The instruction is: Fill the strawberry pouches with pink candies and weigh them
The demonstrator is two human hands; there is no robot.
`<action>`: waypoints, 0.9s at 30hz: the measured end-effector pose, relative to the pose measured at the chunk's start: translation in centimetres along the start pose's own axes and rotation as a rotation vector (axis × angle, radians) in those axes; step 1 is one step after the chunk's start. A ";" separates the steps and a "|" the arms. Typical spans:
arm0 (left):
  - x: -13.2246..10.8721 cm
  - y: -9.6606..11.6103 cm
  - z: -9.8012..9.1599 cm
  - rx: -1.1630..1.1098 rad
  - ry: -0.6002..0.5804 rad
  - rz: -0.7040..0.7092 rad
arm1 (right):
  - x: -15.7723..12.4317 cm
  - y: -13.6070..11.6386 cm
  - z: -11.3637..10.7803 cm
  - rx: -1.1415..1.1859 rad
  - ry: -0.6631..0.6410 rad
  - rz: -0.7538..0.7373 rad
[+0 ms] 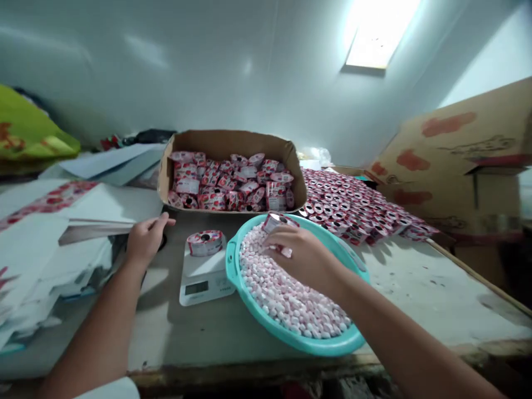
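Note:
My right hand [305,255] reaches into a turquoise plastic basin [297,344] full of small pale pink and white candies [286,299]. Its fingers are closed on a small red-and-white printed candy box [279,220], tilted just above the candies. Left of the basin stands a white digital scale [205,288], with a similar printed candy box, dark hole on top, resting on its plate. My left hand [145,238] hovers over the table left of the scale, fingers loosely stretched out, with nothing visible in it.
Behind the scale, a cardboard carton [230,138] holds many printed boxes. Rows of similar boxes [353,205] with dark holes cover the table at the back right. White paper sheets [37,244] are piled at left. Large brown cartons [457,160] stand at right.

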State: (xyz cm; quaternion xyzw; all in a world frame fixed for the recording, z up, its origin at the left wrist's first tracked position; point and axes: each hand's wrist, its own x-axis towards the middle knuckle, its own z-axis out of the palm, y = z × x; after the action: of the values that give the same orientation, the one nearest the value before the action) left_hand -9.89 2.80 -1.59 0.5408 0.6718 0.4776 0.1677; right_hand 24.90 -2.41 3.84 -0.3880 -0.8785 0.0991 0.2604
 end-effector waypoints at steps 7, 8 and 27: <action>0.5 -2.5 0.4 0.336 0.220 0.626 | 10.0 -0.9 3.1 0.090 -0.129 -0.034; 0.6 -2.7 0.2 0.384 0.234 0.710 | 11.3 -1.0 4.0 0.098 -0.174 -0.014; -0.5 -1.6 0.8 0.329 0.016 0.858 | 14.9 1.2 5.2 0.009 -0.339 0.114</action>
State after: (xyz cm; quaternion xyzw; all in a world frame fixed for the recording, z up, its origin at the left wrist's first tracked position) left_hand -10.01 2.77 -3.51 0.7858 0.4554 0.3949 -0.1383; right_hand 14.49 9.54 4.68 -0.4137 -0.8861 0.1814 0.1042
